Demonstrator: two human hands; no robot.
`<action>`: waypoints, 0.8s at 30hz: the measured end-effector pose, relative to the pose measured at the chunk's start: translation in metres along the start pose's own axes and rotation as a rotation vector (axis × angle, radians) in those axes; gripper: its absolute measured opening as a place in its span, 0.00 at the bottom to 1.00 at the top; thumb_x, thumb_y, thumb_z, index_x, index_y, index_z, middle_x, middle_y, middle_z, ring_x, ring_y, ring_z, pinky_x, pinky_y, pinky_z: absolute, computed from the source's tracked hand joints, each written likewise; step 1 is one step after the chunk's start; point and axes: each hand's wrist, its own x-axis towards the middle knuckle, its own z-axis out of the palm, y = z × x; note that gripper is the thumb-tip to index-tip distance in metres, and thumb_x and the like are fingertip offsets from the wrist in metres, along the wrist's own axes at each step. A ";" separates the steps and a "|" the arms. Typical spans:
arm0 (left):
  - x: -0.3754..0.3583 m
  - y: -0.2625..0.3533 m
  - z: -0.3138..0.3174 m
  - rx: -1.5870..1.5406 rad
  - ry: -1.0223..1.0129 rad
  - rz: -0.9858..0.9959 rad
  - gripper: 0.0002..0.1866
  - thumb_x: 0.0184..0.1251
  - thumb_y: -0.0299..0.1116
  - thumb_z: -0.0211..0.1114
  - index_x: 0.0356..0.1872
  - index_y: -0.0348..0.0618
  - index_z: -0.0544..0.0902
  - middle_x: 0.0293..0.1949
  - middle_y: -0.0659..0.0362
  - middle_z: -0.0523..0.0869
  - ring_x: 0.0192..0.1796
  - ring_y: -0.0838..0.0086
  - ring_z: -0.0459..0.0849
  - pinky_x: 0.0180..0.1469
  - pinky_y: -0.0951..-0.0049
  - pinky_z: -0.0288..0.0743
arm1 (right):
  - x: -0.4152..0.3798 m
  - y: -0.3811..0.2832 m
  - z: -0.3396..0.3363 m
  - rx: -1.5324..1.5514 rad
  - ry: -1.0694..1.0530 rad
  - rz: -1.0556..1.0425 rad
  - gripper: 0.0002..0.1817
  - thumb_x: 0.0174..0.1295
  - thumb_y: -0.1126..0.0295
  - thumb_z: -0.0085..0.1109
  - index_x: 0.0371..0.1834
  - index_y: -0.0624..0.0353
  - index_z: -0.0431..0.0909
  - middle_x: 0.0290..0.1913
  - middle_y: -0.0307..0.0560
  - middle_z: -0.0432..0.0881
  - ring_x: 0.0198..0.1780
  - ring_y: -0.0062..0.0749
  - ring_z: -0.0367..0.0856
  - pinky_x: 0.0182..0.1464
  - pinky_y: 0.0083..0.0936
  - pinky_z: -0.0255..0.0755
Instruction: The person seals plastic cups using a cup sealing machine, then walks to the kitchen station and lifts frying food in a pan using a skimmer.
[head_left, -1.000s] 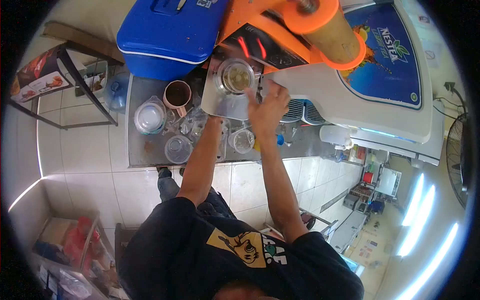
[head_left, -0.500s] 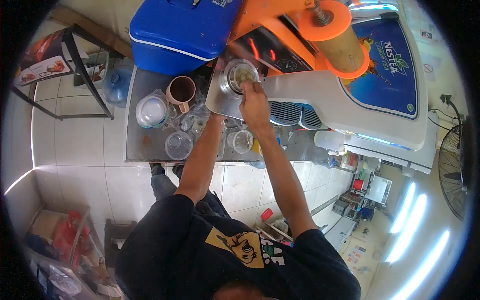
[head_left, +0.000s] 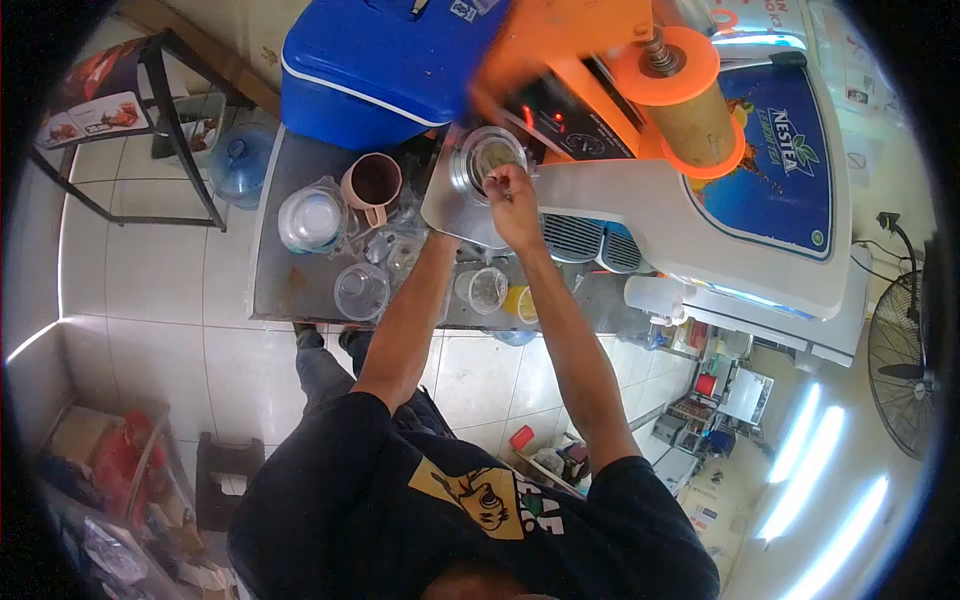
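My right hand (head_left: 514, 205) is at the near right edge of a round metal ring holder (head_left: 463, 178), its fingers curled and pressed together. What they pinch, if anything, is too small to make out. Inside the ring sits a clear cup (head_left: 497, 153) with pale contents. The holder is on a metal plate (head_left: 440, 207) in front of an orange cup-sealing machine (head_left: 570, 85) with red lit digits. My left hand (head_left: 443, 243) reaches to the plate's near edge; its fingers are hidden beneath it.
A brown mug (head_left: 352, 185), wrapped lids (head_left: 312, 218), a clear plastic cup (head_left: 360, 292), another cup (head_left: 487, 290) and a yellow-filled cup (head_left: 520, 303) stand on the metal counter. A blue cooler (head_left: 370, 85) is behind; a Nestea dispenser (head_left: 770, 200) is right.
The view has shifted slightly. My right hand stays at the ring, its fingers a little more drawn back from the cup's middle. The orange machine's left part is now blurred.
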 end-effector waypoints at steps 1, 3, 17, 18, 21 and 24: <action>0.000 0.000 0.000 -0.002 0.000 -0.003 0.21 0.79 0.43 0.42 0.58 0.41 0.75 0.54 0.55 0.82 0.56 0.65 0.80 0.61 0.64 0.72 | 0.001 0.005 0.003 -0.033 0.016 0.042 0.10 0.58 0.66 0.63 0.34 0.61 0.75 0.38 0.53 0.80 0.42 0.48 0.78 0.46 0.39 0.72; 0.001 -0.001 0.000 -0.007 0.001 -0.004 0.21 0.79 0.43 0.42 0.58 0.41 0.75 0.54 0.55 0.82 0.56 0.65 0.80 0.61 0.64 0.72 | 0.003 -0.001 0.003 -0.071 0.035 0.086 0.11 0.59 0.64 0.63 0.35 0.60 0.75 0.39 0.53 0.81 0.43 0.49 0.78 0.47 0.42 0.71; 0.002 -0.002 0.005 -0.007 0.024 0.027 0.21 0.79 0.43 0.41 0.58 0.41 0.75 0.54 0.55 0.82 0.57 0.65 0.79 0.62 0.63 0.71 | 0.043 0.053 0.044 0.460 0.524 0.233 0.05 0.54 0.77 0.53 0.35 0.58 0.74 0.29 0.49 0.80 0.35 0.38 0.80 0.35 0.37 0.73; 0.002 -0.003 0.006 -0.013 0.023 0.022 0.21 0.79 0.43 0.41 0.58 0.41 0.74 0.54 0.55 0.82 0.57 0.65 0.79 0.62 0.63 0.71 | 0.043 0.043 0.037 0.458 0.525 0.230 0.05 0.54 0.77 0.53 0.35 0.58 0.74 0.29 0.49 0.80 0.35 0.38 0.80 0.35 0.37 0.73; 0.000 -0.004 0.003 -0.031 0.019 0.000 0.21 0.79 0.43 0.41 0.58 0.41 0.74 0.54 0.55 0.81 0.57 0.65 0.79 0.62 0.63 0.71 | 0.032 -0.001 0.006 0.902 0.559 0.553 0.04 0.59 0.75 0.55 0.36 0.57 0.74 0.29 0.39 0.78 0.29 0.22 0.76 0.30 0.21 0.71; 0.001 -0.003 0.003 -0.043 0.017 -0.013 0.21 0.79 0.43 0.41 0.58 0.41 0.74 0.55 0.55 0.81 0.57 0.65 0.79 0.62 0.63 0.71 | 0.027 0.008 -0.013 0.644 0.342 0.639 0.02 0.62 0.72 0.53 0.36 0.57 0.74 0.26 0.38 0.77 0.26 0.22 0.75 0.26 0.21 0.69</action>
